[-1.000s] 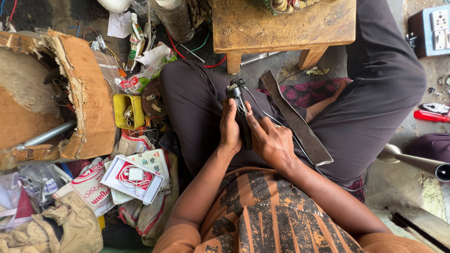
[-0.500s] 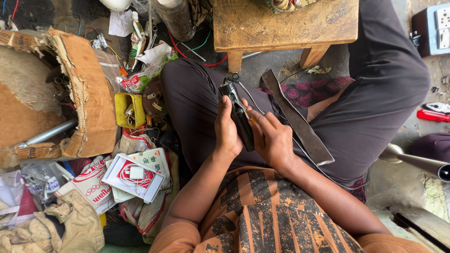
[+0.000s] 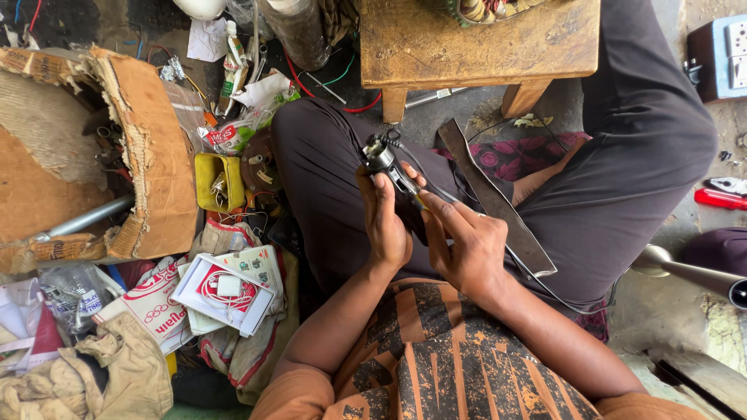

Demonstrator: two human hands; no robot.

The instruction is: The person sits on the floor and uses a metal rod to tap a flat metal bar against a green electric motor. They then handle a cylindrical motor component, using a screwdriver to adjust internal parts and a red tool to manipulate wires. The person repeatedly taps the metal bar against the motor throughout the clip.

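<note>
So both forearms come up from the bottom of the view and meet over the person's lap, elbows tucked in, wrists bent a bit toward each other. The left hand (image 3: 387, 222) stands almost upright with the fingers curled together, wrapped around a small metal tool (image 3: 389, 166) with a round, geared-looking head; the thumb presses against its shaft. The right hand (image 3: 464, 247) sits just beside it, palm tilted inward, index finger stretched out along the tool's lower part and the other fingers loosely bent, touching the same piece from the other side. Can't tell exactly what the tool is, the head is too small and dark. It sits between the two hands, above the dark trousers, just below the wooden stool (image 3: 436, 54). A flat dark metal bar (image 3: 498, 202) lies across the right thigh, close to the right hand. Off to the left there's a torn cardboard box (image 3: 152, 167) and a small yellow container (image 3: 219, 180).
</note>
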